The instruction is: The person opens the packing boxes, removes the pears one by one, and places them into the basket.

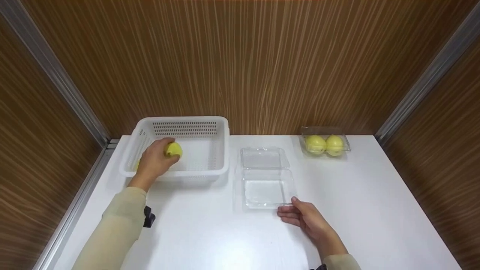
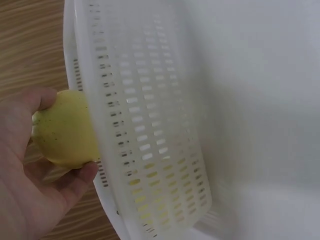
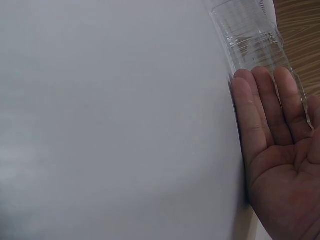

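The left hand (image 1: 155,157) holds a yellow fruit (image 1: 173,149), thumb on one side and fingers on the other, over the left part of the white basket (image 1: 198,173) at the far left of the white table (image 1: 210,236). The step in hand looks like lifting that fruit out, and the grip around its sides seems sound: enough contact to keep a smooth round thing from rolling free, without a hard squeeze that might bruise it. The left wrist view shows the basket's rim hiding part of the fruit, so a straight rise before any move to the right would be wise; dragging it across the rim could knock it loose. More yellow fruit (image 1: 137,165) lies at the basket's left end, best left undisturbed by the wrist.

The right hand (image 1: 309,221) holds the near right corner of the open clear container (image 1: 265,168), thumb at the rim and straight fingers along the near side (how firmly, I cannot tell). A light hold should suit this thin plastic: pressing hard could buckle the wall or tip it. The lid (image 1: 262,157) lies folded back on the far side, well apart from the two yellow fruits (image 1: 315,144) in a second clear container (image 1: 326,131) at the far right.
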Available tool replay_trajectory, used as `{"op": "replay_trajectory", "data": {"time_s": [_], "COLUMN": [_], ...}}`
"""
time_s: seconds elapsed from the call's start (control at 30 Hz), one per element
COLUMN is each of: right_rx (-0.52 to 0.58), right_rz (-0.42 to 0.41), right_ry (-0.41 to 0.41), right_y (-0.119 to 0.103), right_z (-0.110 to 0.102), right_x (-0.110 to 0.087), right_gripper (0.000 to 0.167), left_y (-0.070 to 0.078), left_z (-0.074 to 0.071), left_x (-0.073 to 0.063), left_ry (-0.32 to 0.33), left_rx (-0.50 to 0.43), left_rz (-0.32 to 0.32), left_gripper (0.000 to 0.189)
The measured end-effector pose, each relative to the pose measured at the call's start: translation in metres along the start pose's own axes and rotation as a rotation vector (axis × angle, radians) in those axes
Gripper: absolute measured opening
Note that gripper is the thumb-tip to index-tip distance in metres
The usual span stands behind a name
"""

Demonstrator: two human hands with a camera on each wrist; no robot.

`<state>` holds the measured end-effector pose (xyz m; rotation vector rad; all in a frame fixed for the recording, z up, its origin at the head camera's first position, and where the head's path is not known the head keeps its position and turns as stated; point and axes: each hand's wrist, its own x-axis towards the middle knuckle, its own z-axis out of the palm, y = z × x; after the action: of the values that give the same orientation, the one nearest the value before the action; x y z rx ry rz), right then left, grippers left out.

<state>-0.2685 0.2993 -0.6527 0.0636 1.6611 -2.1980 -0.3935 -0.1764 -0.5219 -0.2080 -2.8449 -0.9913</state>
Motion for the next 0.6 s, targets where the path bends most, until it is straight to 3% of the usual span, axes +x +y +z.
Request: {"op": "replay_trajectory", "data": {"time_s": [0.23, 0.6], "right_rx": [0.005, 0.006], "right_rz": [0.012, 0.014], "right_ry": [-0.002, 0.002], "right_y": [0.0, -0.002], "right_z": [0.0, 0.0], "right_x": [0.001, -0.001], "right_gripper": [0.052, 0.051], "left_y": [-0.009, -0.012], "left_z": [-0.001, 0.003], "left_x": [0.001, 0.006], "left_ry": [-0.043, -0.173], "left_rx": [0.031, 0.098], "left_rz": [-0.034, -0.026], "left_gripper": [0.056, 0.055]}}
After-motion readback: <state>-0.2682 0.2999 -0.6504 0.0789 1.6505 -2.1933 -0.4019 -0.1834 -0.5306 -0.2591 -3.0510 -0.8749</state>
